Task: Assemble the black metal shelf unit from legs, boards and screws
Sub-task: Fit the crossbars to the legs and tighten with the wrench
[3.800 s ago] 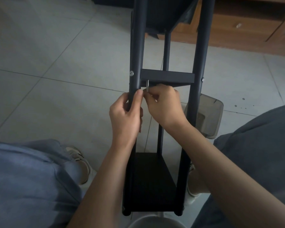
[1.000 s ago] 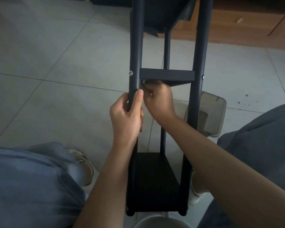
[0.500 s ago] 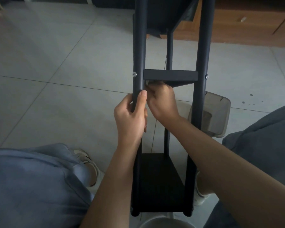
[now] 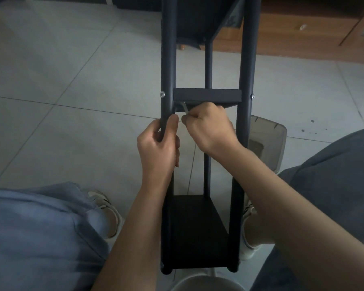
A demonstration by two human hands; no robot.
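Observation:
The black metal shelf unit [image 4: 248, 59] lies tilted between my knees, its legs running away from me. A middle board [image 4: 206, 95] spans the two near legs, with a screw head [image 4: 162, 94] on the left leg and another screw head [image 4: 252, 95] on the right leg. My left hand [image 4: 158, 143] grips the left leg just below that board. My right hand [image 4: 210, 127] pinches a small silver hex key [image 4: 185, 109] whose tip goes under the board's left corner. A lower board [image 4: 198, 232] sits near my lap.
A translucent grey plastic bin [image 4: 269, 139] stands on the tiled floor right of the unit. A wooden cabinet [image 4: 303, 34] runs along the back. My knees flank the unit, shoes beside its lower end. A round grey rim [image 4: 204, 283] shows at the bottom edge.
My right hand has drawn back slightly from under the middle board, so the hex key's shaft shows again. The left hand keeps its grip on the leg.

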